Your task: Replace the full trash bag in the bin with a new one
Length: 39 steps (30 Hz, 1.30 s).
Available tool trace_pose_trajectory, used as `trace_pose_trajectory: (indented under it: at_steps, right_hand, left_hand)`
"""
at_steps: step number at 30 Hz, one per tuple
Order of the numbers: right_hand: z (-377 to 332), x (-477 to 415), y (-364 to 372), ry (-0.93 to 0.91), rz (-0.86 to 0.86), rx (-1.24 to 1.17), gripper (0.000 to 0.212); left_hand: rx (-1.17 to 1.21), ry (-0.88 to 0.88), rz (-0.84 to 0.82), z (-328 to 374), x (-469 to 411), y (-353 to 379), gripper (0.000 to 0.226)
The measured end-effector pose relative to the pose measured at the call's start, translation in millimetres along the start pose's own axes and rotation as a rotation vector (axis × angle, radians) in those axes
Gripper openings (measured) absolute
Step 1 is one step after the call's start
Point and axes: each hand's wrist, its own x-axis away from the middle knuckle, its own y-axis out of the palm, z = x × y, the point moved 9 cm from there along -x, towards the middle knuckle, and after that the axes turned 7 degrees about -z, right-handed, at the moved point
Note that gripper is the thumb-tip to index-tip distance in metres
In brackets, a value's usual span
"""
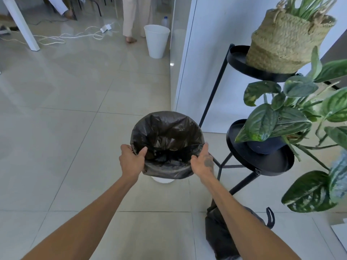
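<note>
A black trash bag (167,132) lines a white bin (163,180) on the floor in front of me, its mouth spread wide and folded over the rim. Only a sliver of the bin shows under the bag. My left hand (131,160) grips the bag's near left edge, thumb inside the opening. My right hand (203,163) grips the near right edge the same way. A second black bag (221,233), bulging and with a tie handle, lies on the floor at the lower right, partly behind my right forearm.
A black metal plant stand (262,162) with leafy plants and a woven basket (283,42) stands close on the right. A white wall panel (206,62) rises behind the bin. Farther off are another white bin (156,41), cables, a table leg and a person's legs (131,17).
</note>
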Motion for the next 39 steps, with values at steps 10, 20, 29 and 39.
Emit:
trace_pose_trajectory:
  at_steps: [10,20,29,39]
  right_hand:
    - [3,-52,12,0.004,0.035,-0.034,0.065]
    - [20,-4,12,-0.037,-0.050,0.073,0.083]
    - [110,116,-30,-0.018,-0.136,0.315,0.048]
    - [212,238,-160,0.187,0.100,0.307,0.038]
  left_hand:
    - [-0.021,-0.024,0.003,-5,-48,27,0.043]
    - [-0.135,-0.030,0.076,12,-23,9,0.085]
    - [-0.144,0.219,-0.214,23,127,73,0.021]
    - [-0.491,0.584,-0.847,62,307,174,0.019]
